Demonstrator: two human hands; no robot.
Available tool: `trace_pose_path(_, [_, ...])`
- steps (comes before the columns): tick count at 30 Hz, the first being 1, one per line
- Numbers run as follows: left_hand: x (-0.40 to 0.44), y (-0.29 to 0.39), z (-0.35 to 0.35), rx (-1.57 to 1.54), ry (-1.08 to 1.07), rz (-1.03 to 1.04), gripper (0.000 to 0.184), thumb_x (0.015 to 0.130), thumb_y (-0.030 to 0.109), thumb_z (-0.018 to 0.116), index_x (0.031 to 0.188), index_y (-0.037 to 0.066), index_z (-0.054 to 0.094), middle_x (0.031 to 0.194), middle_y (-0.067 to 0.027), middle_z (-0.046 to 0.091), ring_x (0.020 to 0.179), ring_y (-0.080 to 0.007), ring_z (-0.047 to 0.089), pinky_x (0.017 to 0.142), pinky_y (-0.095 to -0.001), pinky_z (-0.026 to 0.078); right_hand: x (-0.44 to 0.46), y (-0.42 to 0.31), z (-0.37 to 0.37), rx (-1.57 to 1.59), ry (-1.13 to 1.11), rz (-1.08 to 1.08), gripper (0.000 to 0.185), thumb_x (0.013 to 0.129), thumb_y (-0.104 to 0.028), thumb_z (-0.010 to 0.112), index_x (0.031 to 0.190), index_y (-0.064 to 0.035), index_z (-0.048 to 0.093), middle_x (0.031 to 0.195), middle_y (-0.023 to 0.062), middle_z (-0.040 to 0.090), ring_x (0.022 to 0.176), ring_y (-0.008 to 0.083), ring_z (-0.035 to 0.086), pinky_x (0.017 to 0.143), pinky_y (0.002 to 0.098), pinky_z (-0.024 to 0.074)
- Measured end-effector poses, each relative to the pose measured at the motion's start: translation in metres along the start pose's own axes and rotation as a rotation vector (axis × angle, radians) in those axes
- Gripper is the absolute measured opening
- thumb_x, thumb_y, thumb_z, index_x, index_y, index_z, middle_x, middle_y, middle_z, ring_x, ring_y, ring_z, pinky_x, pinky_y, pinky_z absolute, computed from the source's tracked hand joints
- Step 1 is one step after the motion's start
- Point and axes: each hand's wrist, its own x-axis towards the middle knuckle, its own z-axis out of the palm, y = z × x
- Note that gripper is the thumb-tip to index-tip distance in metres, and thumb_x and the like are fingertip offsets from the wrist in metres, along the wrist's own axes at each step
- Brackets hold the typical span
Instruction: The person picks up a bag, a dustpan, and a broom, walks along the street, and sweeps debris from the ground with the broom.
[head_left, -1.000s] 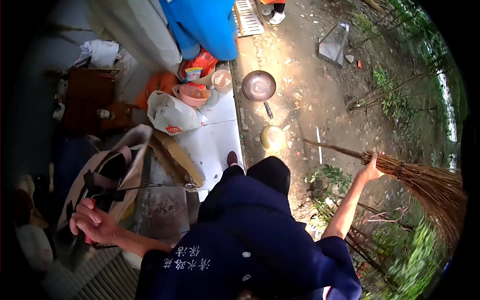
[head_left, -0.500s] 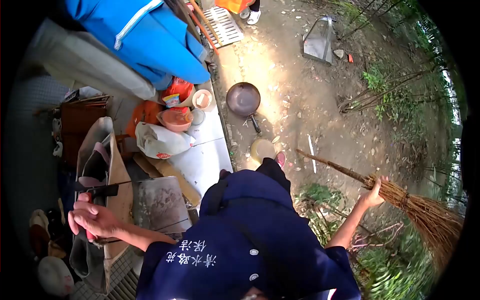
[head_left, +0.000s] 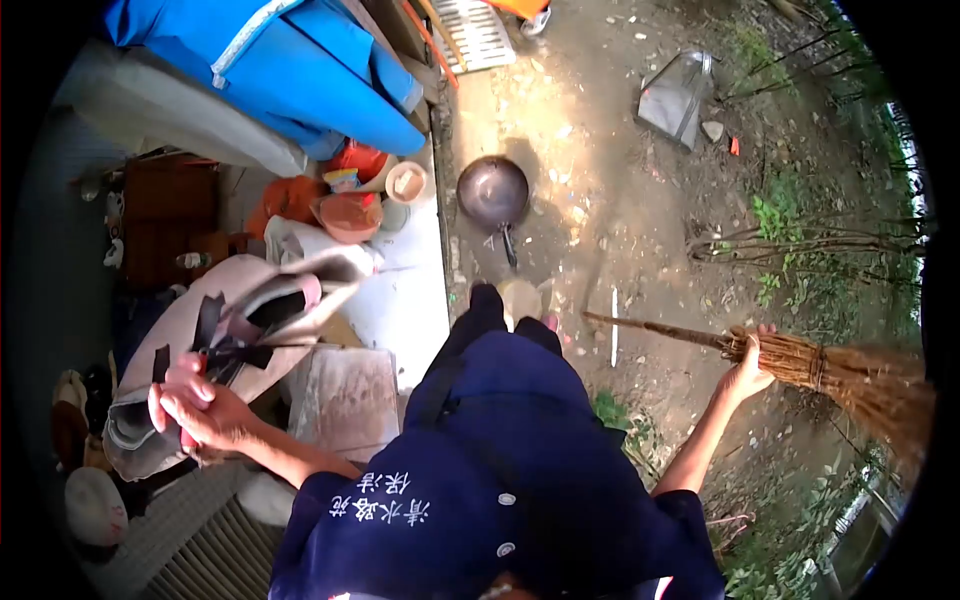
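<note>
The broom (head_left: 785, 358) is a coarse bundle of brown twigs, bound round its middle and flaring into a ragged fan, with 1 slim, rough wooden stick tapering out of it. The bag (head_left: 180, 325) is soft, pale beige cloth, its mouth crumpled and grey-lined, with dark straps.

Both arms reach out sideways from the navy jacket (head_left: 490, 450), 1 to each side. The right hand (head_left: 742, 378) grasps the broom near where stick meets twigs – stick pointing inward, fan outward beyond the fingers. The left hand (head_left: 208, 408) is curled round a red handle (head_left: 188, 440), mostly hidden by the fingers; the bag lies right against that hand, though whether the fingers also grip its straps – I cannot tell.
</note>
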Motion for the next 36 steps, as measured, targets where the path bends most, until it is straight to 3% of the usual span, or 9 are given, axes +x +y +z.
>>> trace_pose_path(3, [0.006, -0.021, -0.034, -0.043, 0.011, -0.017, 0.011, 0.090, 0.016, 0.047, 0.100, 0.011, 0.046, 0.059, 0.0020, 0.034, 0.059, -0.0105, 0.034, 0.073, -0.0331, 0.036, 0.001, -0.004, 0.032, 0.041, -0.012, -0.036, 0.059, 0.074, -0.003, 0.063, 0.126, 0.0054, 0.035, 0.119, 0.0190, 0.050, 0.103, 0.0266, 0.054, 0.088, 0.0391, 0.0466])
trace_pose_path(17, [0.025, -0.037, -0.062, 0.182, 0.185, 0.085, 0.009, 0.088, 0.016, 0.049, 0.094, 0.012, 0.045, 0.056, 0.0034, 0.032, 0.057, -0.0096, 0.035, 0.069, -0.0317, 0.033, 0.018, 0.022, 0.114, 0.012, -0.148, -0.074, 0.060, 0.073, -0.008, 0.067, 0.124, 0.0059, 0.038, 0.119, 0.0190, 0.051, 0.104, 0.0278, 0.054, 0.092, 0.0400, 0.0425])
trace_pose_path(19, [0.024, -0.037, -0.056, 0.217, 0.218, 0.115, 0.009, 0.088, 0.015, 0.049, 0.095, 0.011, 0.044, 0.055, 0.0032, 0.030, 0.057, -0.0095, 0.034, 0.069, -0.0319, 0.034, 0.038, 0.039, 0.121, 0.294, -0.190, 0.042, 0.061, 0.073, -0.010, 0.068, 0.124, 0.0054, 0.038, 0.118, 0.0193, 0.051, 0.103, 0.0283, 0.054, 0.092, 0.0411, 0.0430])
trace_pose_path(22, [0.029, -0.037, -0.052, 0.206, 0.248, 0.133, 0.009, 0.089, 0.014, 0.049, 0.095, 0.012, 0.044, 0.056, 0.0029, 0.028, 0.056, -0.0095, 0.032, 0.070, -0.0317, 0.035, 0.031, 0.017, 0.144, 0.033, -0.235, -0.085, 0.061, 0.074, -0.010, 0.069, 0.125, 0.0040, 0.037, 0.118, 0.0195, 0.051, 0.103, 0.0281, 0.054, 0.089, 0.0402, 0.0466])
trace_pose_path(28, [0.030, -0.038, -0.060, 0.232, 0.273, 0.099, 0.009, 0.088, 0.014, 0.050, 0.094, 0.012, 0.044, 0.057, 0.0041, 0.029, 0.055, -0.0093, 0.033, 0.068, -0.0311, 0.035, 0.040, 0.037, 0.139, 0.046, -0.240, -0.061, 0.062, 0.072, -0.005, 0.069, 0.124, 0.0041, 0.037, 0.119, 0.0205, 0.050, 0.103, 0.0300, 0.054, 0.088, 0.0394, 0.0474])
trace_pose_path(30, [0.026, -0.035, -0.072, 0.212, 0.275, 0.122, 0.008, 0.088, 0.014, 0.050, 0.094, 0.012, 0.045, 0.056, 0.0045, 0.029, 0.055, -0.0092, 0.033, 0.068, -0.0306, 0.036, 0.041, 0.041, 0.137, 0.225, -0.209, 0.055, 0.061, 0.072, -0.004, 0.069, 0.123, 0.0049, 0.037, 0.120, 0.0205, 0.049, 0.104, 0.0295, 0.053, 0.088, 0.0399, 0.0477])
trace_pose_path(32, [0.028, -0.031, -0.072, 0.269, 0.311, 0.128, 0.008, 0.087, 0.015, 0.051, 0.093, 0.012, 0.045, 0.056, 0.0045, 0.029, 0.055, -0.0093, 0.033, 0.068, -0.0304, 0.035, 0.031, 0.035, 0.144, 0.131, -0.215, 0.001, 0.061, 0.071, -0.003, 0.069, 0.122, 0.0057, 0.037, 0.120, 0.0204, 0.049, 0.105, 0.0297, 0.053, 0.087, 0.0404, 0.0480])
trace_pose_path(36, [0.025, -0.033, -0.085, 0.202, 0.252, 0.114, 0.009, 0.088, 0.016, 0.050, 0.092, 0.010, 0.044, 0.056, 0.0042, 0.027, 0.055, -0.0089, 0.032, 0.067, -0.0302, 0.035, 0.035, 0.050, 0.132, 0.260, -0.264, 0.026, 0.061, 0.073, -0.005, 0.067, 0.124, 0.0055, 0.036, 0.121, 0.0203, 0.049, 0.107, 0.0305, 0.052, 0.088, 0.0416, 0.0470])
